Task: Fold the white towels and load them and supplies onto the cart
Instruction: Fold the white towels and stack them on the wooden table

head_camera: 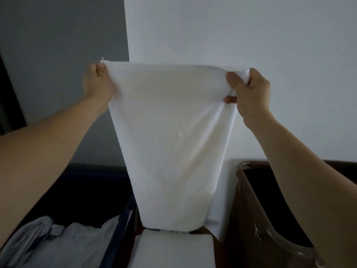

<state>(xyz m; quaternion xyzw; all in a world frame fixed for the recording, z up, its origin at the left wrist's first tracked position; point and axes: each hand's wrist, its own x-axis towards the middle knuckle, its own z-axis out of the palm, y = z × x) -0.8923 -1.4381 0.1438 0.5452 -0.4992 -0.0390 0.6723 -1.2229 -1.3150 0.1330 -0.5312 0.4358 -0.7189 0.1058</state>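
A white towel [170,136] hangs stretched in the air in front of the wall, doubled over along its top edge. My left hand [97,82] pinches its upper left corner. My right hand [249,89] grips the upper right corner, with cloth bunched between thumb and fingers. The towel narrows downward and its lower end hangs just above a stack of folded white towels [173,250] at the bottom centre.
A dark blue linen bag [123,215] at the lower left holds pale crumpled fabric [63,242]. A brown bin [249,213] with a curved metal handle stands at the lower right. A white wall fills the background, grey at the left.
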